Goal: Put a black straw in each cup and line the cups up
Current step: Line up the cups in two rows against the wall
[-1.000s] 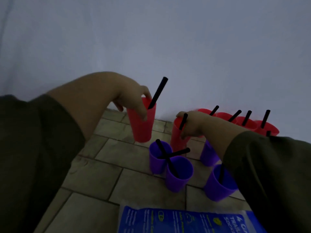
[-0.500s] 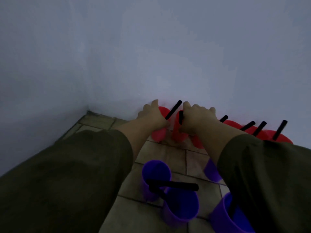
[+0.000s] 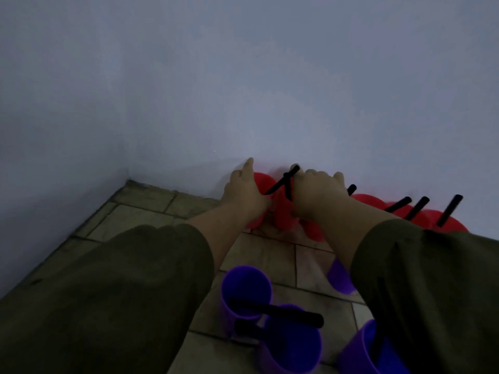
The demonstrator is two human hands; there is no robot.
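Both hands are at the left end of the red row, hard against the wall. Your left hand holds the end red cup from its near-left side: index finger straight up along the wall, the rest curled round the cup as far as I can see. Your right hand is curled over the rim of the second red cup, fingers wrapped, tips hidden. The two cups sit just beside each other, and their straws cross between your hands. The row axis runs left-right along the wall. The reds look placed. The purple cups aren't lined up: they lie toward you on the floor, under your forearms. The near pair is closer to your left hand, the far purple cup to your right. The long straw lies almost flat across the pair, pointing right. It'll likely tip out, so grab the cup bodies.
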